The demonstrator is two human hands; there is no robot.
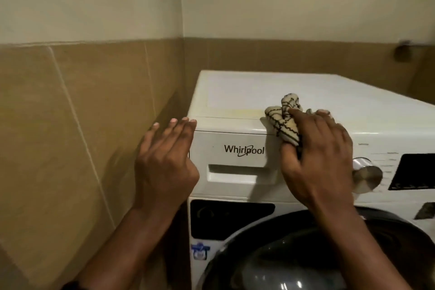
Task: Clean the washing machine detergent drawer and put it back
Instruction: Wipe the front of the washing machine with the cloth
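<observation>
The white detergent drawer sits closed in the upper left front of the washing machine, with a brand name above its recessed handle. My right hand holds a beige cloth with dark wavy stripes against the machine's top front edge, just right of the drawer. My left hand hovers with straight fingers at the machine's left corner, beside the drawer, holding nothing.
A tiled wall stands close on the left of the machine. A silver control knob and a dark display lie right of my right hand. The round dark door is below.
</observation>
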